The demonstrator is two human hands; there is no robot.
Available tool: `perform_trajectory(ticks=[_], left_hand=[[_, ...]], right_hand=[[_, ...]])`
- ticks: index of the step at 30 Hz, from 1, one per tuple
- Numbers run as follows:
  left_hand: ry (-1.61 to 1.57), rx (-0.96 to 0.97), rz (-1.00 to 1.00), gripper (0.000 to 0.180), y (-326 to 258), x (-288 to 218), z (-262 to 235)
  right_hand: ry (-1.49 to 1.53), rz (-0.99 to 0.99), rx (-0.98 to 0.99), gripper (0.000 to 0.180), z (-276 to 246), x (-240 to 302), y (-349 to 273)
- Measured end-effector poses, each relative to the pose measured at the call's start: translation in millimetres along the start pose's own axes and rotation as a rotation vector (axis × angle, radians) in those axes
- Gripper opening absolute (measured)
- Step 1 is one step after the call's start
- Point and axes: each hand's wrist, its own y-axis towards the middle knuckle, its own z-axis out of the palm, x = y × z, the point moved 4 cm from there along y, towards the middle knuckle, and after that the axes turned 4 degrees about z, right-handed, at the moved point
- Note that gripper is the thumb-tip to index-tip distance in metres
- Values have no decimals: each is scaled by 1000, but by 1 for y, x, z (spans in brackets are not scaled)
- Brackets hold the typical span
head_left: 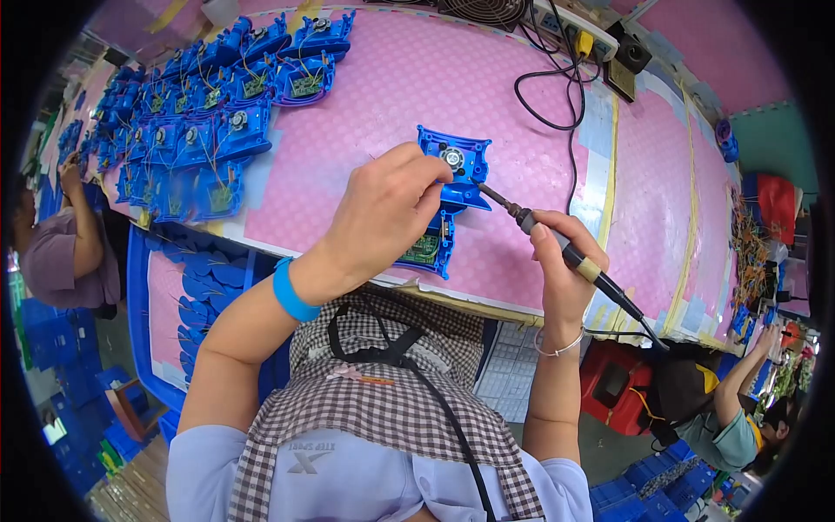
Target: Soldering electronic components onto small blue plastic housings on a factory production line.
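My right hand [564, 277] grips a soldering iron [524, 217] like a pen. Its tip points left, at the edge of a blue plastic shell half [474, 146] on the pink mat. A round silver-and-black speaker [452, 159] sits inside that shell. My left hand [383, 210] reaches over from the left, thumb and fingers closed just below the speaker; whatever they pinch is hidden. Partly beneath this hand, nearer to me, lies another blue shell half [447, 248] with a green circuit board [424, 250] in it.
Rows of blue shells [191, 130] with boards, speakers and wires fill the far left. Black cables [557, 122] run from a power strip [557, 26] at the back. A blue bin [143, 322] stands below the table's left edge. Other people sit at both sides.
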Motion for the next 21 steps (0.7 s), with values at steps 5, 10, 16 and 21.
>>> perform_trajectory(ticks=[5, 10, 16, 21], left_hand=[[-17, 2, 8, 11, 5, 5, 8], [-24, 16, -4, 11, 6, 7, 13], [12, 40, -7, 12, 11, 8, 16], [14, 59, -2, 13, 11, 9, 16]], right_hand=[[-10, -3, 0, 15, 0, -3, 1], [35, 53, -18, 13, 3, -2, 2], [-27, -19, 10, 14, 1, -4, 2], [-17, -18, 10, 14, 0, -4, 2]])
